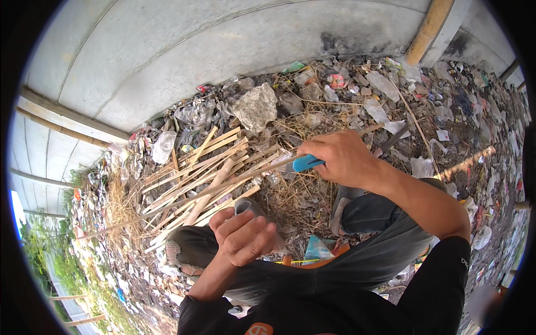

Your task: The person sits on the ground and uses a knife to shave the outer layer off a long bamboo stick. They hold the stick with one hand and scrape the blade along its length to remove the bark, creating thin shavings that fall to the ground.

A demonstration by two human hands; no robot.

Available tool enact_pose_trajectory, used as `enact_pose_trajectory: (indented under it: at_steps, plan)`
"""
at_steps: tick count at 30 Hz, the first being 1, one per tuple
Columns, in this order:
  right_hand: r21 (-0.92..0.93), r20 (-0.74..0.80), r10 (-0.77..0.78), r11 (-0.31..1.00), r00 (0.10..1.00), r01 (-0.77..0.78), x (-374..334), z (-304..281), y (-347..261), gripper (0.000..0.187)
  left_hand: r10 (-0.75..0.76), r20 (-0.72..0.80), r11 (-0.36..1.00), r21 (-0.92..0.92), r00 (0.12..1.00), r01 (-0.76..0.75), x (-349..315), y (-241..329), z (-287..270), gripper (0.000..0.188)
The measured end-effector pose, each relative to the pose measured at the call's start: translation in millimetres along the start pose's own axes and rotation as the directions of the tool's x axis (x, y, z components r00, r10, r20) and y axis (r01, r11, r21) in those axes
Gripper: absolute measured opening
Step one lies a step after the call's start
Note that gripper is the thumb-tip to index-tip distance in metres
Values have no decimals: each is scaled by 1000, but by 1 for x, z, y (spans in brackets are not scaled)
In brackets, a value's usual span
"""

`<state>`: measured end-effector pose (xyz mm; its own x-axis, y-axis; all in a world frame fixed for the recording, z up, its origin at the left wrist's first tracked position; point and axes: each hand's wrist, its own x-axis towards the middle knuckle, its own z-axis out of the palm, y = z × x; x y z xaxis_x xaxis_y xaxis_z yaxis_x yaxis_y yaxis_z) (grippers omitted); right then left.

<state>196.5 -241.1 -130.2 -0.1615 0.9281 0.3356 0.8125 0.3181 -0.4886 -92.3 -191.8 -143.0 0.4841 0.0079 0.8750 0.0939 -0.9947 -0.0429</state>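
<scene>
Above the littered ground, we see the right hand (338, 159) with its fingers curled tightly round a long-bladed tool with a bright blue handle (306, 162), its dark blade pointing to the upper right. Nearer us, the left hand (245, 237) has its fingers curled loosely; we cannot tell whether they hold anything. A long, thin brown wooden stick (128, 222) slants beneath the right hand and across a pile of pale split-wood sticks (221, 177); whether it touches that hand, we cannot tell.

For markings, we find small pale lettering on the black right sleeve (460, 268) and a round orange emblem (259, 329) on the shirt. A crumpled red printed wrapper (336, 81) lies among plastic scraps and straw.

Beyond the pile we see a rough grey rock (257, 107), then a grey panelled wall (223, 50), stained dark low down, with a tan round post (430, 30) against it.
</scene>
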Motion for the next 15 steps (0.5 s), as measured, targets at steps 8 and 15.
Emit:
enact_pose_trajectory:
  at_steps: [8, 15]
  plan:
    - [-179, 40, -221, 958, 974, 225, 2, -25, -10, 24, -518, 652, 815, 179, 553, 552, 56, -2, -15, 45]
    - [-103, -6, -290, 952, 957, 288, 4, -26, -16, 28, -412, 910, -106, -104, 52, 989, 35, 12, -16, 40]
